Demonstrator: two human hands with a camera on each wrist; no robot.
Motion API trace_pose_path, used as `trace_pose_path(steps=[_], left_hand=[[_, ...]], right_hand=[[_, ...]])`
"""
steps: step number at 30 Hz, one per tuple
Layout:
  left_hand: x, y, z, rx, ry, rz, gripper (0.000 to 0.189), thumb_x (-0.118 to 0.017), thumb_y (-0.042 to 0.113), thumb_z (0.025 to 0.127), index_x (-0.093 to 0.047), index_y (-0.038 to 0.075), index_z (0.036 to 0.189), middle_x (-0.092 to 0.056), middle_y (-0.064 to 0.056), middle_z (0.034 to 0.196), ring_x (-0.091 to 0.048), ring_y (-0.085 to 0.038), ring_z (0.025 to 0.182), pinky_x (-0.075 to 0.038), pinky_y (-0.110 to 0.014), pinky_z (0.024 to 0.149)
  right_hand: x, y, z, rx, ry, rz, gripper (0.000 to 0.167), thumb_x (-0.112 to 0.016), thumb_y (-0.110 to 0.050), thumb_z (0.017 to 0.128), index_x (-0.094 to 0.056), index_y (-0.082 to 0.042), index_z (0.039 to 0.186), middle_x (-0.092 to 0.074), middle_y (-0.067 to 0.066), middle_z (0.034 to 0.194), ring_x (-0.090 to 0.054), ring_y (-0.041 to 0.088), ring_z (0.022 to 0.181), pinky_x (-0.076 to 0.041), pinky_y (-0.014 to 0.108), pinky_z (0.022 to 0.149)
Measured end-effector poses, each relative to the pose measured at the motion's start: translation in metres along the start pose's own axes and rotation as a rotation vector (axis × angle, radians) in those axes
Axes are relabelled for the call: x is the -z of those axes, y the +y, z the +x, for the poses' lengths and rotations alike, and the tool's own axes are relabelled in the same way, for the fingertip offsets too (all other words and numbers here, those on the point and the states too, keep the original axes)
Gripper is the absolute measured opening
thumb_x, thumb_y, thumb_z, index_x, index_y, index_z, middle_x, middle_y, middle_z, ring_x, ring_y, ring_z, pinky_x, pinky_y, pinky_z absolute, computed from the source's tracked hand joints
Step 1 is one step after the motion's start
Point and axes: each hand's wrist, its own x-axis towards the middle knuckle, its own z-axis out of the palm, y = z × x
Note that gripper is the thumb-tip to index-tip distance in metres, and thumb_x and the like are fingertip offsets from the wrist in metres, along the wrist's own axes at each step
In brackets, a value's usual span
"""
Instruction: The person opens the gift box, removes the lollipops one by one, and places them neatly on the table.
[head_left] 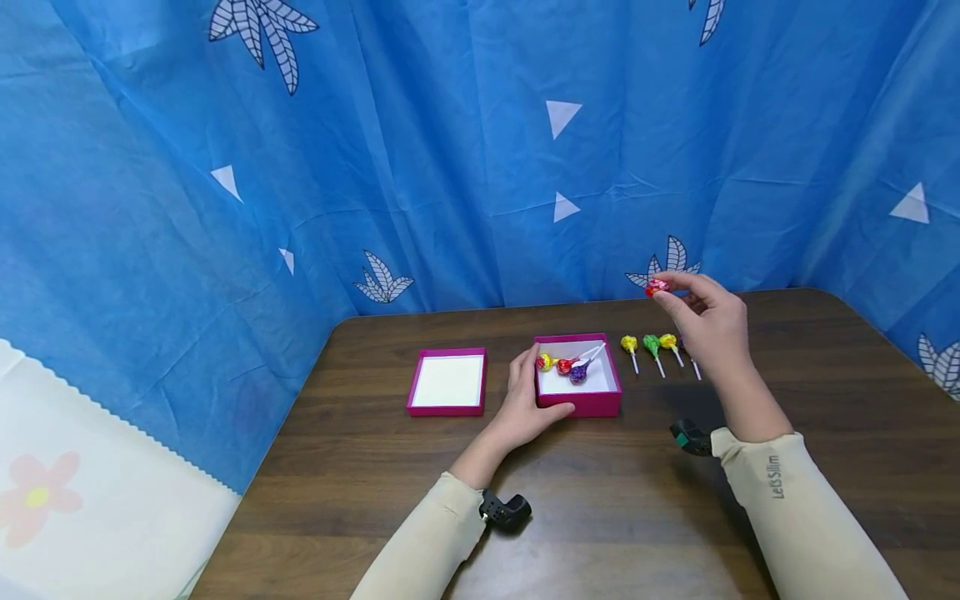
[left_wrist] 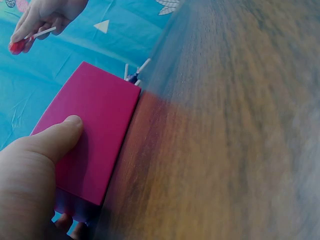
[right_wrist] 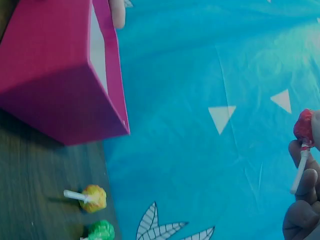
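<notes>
My right hand [head_left: 708, 321] is raised above the table, pinching a red lollipop [head_left: 656, 287] by its wrapped head; the white stick points back toward the palm in the right wrist view. My left hand [head_left: 525, 408] grips the left side of a magenta box [head_left: 592, 406], its thumb along the front wall. Inside the box lie a yellow lollipop [head_left: 544, 362], a red one [head_left: 564, 367] and a purple one [head_left: 578, 374]. Right of the box, a yellow lollipop [head_left: 629, 342], a green lollipop [head_left: 652, 342], another yellow one [head_left: 668, 341] and a partly hidden purple one form a row.
The box's magenta lid [head_left: 447, 411], white inside, lies to the left of the box on the brown wooden table [head_left: 360, 467]. A blue curtain [head_left: 450, 167] hangs behind the table's back edge. A black camera [head_left: 506, 511] sits on the left wrist.
</notes>
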Motion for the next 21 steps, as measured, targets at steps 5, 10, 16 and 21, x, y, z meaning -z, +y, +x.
trace_pose_path(steps=[5, 10, 16, 21], left_hand=[[0.000, 0.001, 0.000, -0.001, 0.003, 0.005, 0.107, -0.077, 0.040, 0.085, -0.004, 0.024, 0.161, -0.011, -0.001, 0.163, -0.023, -0.025, 0.148, -0.037, -0.052, 0.118], [0.001, 0.001, -0.001, 0.006, 0.005, 0.009, 0.108, -0.078, 0.039, 0.084, -0.004, 0.024, 0.161, -0.011, -0.001, 0.163, -0.022, -0.025, 0.148, -0.038, -0.052, 0.117], [0.002, 0.001, 0.000, 0.006, 0.004, 0.007, 0.108, -0.077, 0.040, 0.084, -0.003, 0.026, 0.161, -0.011, -0.001, 0.163, -0.022, -0.025, 0.148, -0.038, -0.052, 0.117], [0.002, 0.001, 0.000, 0.000, -0.003, 0.004, 0.108, -0.078, 0.041, 0.084, -0.003, 0.026, 0.161, -0.011, -0.001, 0.163, -0.022, -0.025, 0.149, -0.036, -0.051, 0.119]], right_hand=[[0.007, 0.013, 0.004, -0.041, 0.069, 0.029, 0.030, -0.071, -0.032, 0.093, -0.074, -0.021, 0.120, -0.059, -0.033, 0.098, -0.051, 0.005, 0.074, -0.042, 0.011, 0.060], [0.010, 0.025, 0.006, -0.098, 0.128, 0.014, 0.032, -0.071, -0.036, 0.092, -0.074, -0.024, 0.121, -0.062, -0.029, 0.101, -0.053, 0.001, 0.076, -0.042, 0.009, 0.061], [0.013, 0.045, 0.008, -0.205, 0.136, 0.067, 0.036, -0.072, -0.038, 0.091, -0.073, -0.022, 0.123, -0.063, -0.028, 0.096, -0.053, 0.002, 0.077, -0.043, 0.007, 0.060], [0.017, 0.065, 0.007, -0.334, 0.093, 0.049, 0.043, -0.070, -0.044, 0.090, -0.070, -0.022, 0.128, -0.059, -0.030, 0.093, -0.053, 0.002, 0.084, -0.045, 0.004, 0.065]])
